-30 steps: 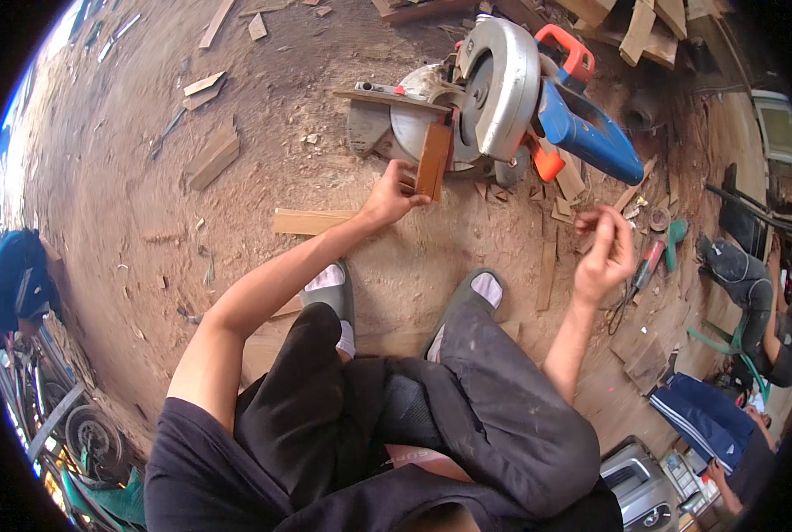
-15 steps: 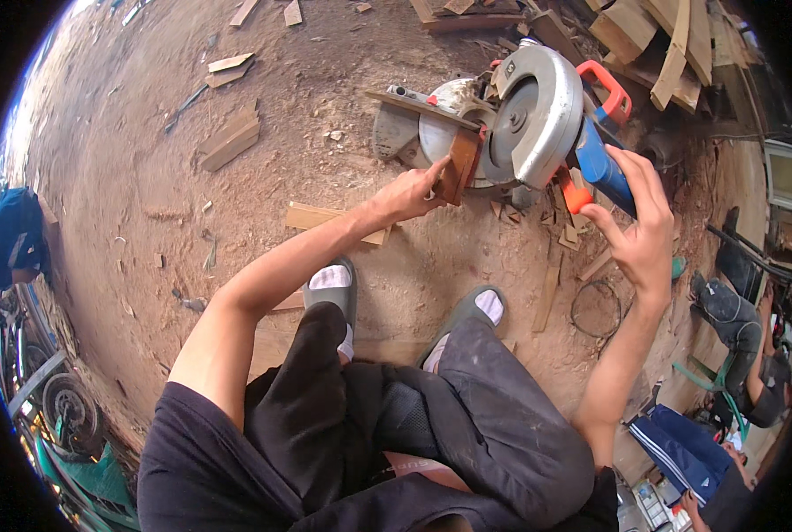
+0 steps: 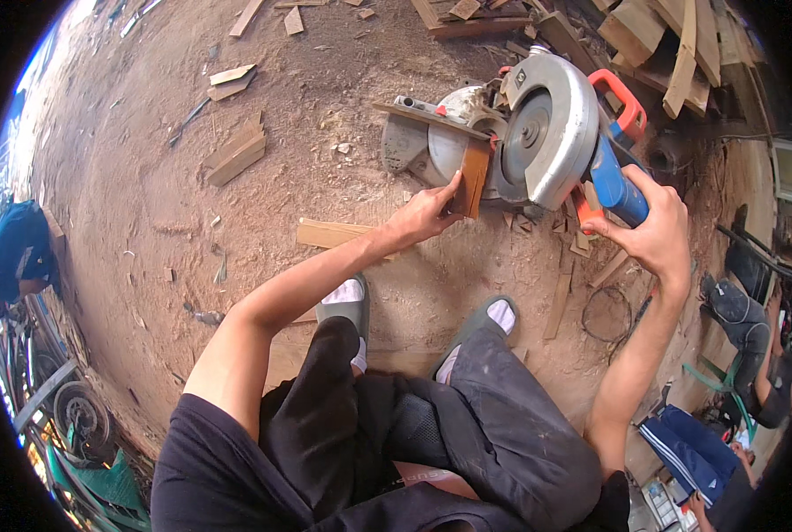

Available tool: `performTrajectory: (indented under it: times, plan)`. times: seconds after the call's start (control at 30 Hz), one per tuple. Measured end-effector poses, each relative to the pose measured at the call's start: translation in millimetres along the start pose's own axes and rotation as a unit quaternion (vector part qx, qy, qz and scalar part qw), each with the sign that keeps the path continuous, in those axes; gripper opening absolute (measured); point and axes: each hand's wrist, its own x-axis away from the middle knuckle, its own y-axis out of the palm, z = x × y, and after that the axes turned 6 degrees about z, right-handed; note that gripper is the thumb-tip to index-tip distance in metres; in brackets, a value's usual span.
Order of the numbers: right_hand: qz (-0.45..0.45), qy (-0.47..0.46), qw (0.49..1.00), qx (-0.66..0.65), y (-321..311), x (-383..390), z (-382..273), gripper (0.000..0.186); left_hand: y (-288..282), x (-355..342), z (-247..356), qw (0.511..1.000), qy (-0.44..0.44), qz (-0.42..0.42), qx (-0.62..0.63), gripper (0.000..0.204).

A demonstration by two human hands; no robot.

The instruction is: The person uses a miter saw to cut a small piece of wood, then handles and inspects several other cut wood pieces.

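Observation:
A miter saw [image 3: 551, 133] with a silver blade guard, a blue body and orange-red parts stands on the dirt floor in front of me. My left hand [image 3: 431, 211] grips a short brown wood block [image 3: 475, 180] and holds it at the saw's fence, just left of the round blade [image 3: 529, 137]. My right hand [image 3: 653, 229] closes around the blue end of the saw, with its thumb at the orange handle [image 3: 588, 213]. Part of its fingers is hidden behind the blue body. Whether the blade is turning, I cannot tell.
Offcuts [image 3: 236, 155] and a light wood strip [image 3: 332, 233] lie on the dusty ground. Boards are piled [image 3: 635, 40] at the far right. A wire ring [image 3: 606, 312] lies near my right forearm. Other people [image 3: 750, 355] are at the right edge; bicycle parts [image 3: 81, 417] are at left.
My right hand has settled closer around the saw's blue end, its thumb now against the orange handle. The wood block stands straighter in my left hand. The whole view has shifted slightly.

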Motion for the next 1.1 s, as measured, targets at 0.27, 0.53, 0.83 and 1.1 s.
performTrajectory:
  times: [0.27, 0.53, 0.83, 1.1]
  plan:
    - [0.014, -0.003, 1.0, -0.015, 8.8, 3.4, 5.0, 0.05, -6.5, -16.1, 4.5, 0.974, 0.083, 0.045, -0.205, 0.087]
    - [0.079, -0.01, 0.997, 0.013, 24.5, 20.9, 4.8, 0.052, -26.3, -32.5, -9.9, 0.958, 0.183, 0.013, -0.222, 0.085]
    - [0.131, -0.016, 0.99, 0.041, 61.2, 40.5, 4.1, 0.052, -27.6, -36.7, -11.2, 0.941, 0.172, -0.013, -0.291, 0.096]
    - [0.225, -0.053, 0.97, 0.072, 157.4, 91.8, 26.3, 0.072, -23.8, -41.9, -15.1, 0.944, 0.197, -0.007, -0.264, 0.09]
